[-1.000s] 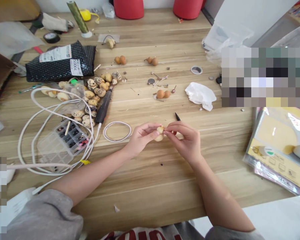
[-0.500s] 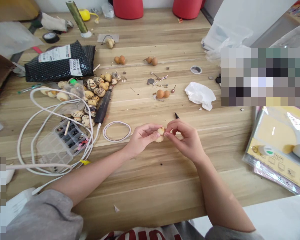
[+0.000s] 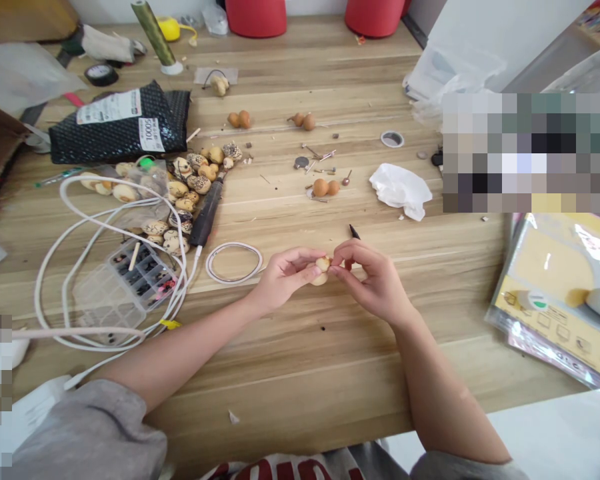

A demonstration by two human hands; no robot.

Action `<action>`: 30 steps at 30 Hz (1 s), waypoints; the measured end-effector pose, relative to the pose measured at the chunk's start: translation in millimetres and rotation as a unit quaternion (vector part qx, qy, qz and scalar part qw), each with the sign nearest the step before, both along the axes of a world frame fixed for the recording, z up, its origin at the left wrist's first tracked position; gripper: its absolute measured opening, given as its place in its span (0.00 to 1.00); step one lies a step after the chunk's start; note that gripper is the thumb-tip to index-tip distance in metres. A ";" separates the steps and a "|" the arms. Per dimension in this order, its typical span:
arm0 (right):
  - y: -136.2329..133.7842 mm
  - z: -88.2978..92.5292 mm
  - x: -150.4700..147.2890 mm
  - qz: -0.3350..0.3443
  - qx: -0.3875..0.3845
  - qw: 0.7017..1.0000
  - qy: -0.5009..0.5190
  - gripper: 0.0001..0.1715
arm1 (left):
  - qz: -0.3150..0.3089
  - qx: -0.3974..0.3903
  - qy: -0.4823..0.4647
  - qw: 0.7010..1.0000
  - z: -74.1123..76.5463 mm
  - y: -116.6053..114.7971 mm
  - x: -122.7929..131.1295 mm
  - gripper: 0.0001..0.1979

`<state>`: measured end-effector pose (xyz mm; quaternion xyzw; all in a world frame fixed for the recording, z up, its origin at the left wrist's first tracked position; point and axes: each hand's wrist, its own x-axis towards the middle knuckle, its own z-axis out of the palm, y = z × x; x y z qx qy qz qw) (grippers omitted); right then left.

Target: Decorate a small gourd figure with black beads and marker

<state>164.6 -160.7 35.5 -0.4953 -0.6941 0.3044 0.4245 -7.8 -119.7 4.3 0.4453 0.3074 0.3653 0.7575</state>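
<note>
A small pale bottle gourd (image 3: 321, 271) is held above the wooden table (image 3: 300, 353) between my two hands. My left hand (image 3: 287, 273) grips its lower bulb with the fingers and thumb. My right hand (image 3: 369, 277) pinches its upper part from the other side, hiding some of it. A thin black pointed tip (image 3: 354, 231) shows just beyond my right hand, and I cannot tell whether that hand holds it.
Left of my hands lie a heap of patterned gourds (image 3: 190, 190), a black pen-like tool (image 3: 207, 213), a white cable coil (image 3: 233, 263) and a compartment box (image 3: 125, 287). Ahead are orange gourds (image 3: 326, 188) and crumpled tissue (image 3: 400, 191).
The small gourd has shifted slightly right between my fingers. My right hand's fingers have curled a little more around it, and the wrist has turned slightly.
</note>
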 end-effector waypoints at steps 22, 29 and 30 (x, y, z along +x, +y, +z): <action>-0.1 -0.8 6.6 -0.025 -0.158 0.969 0.190 0.09 | -0.071 0.023 0.027 0.997 1.4 6.3 -5.2 0.11; 2.5 -3.3 2.6 -0.048 -0.211 0.950 0.226 0.11 | -0.061 0.018 0.038 0.997 -1.9 6.8 -4.2 0.13; 2.6 -4.3 1.7 -0.056 -0.214 0.946 0.235 0.11 | -0.055 0.015 0.038 0.998 -1.9 6.8 -3.6 0.14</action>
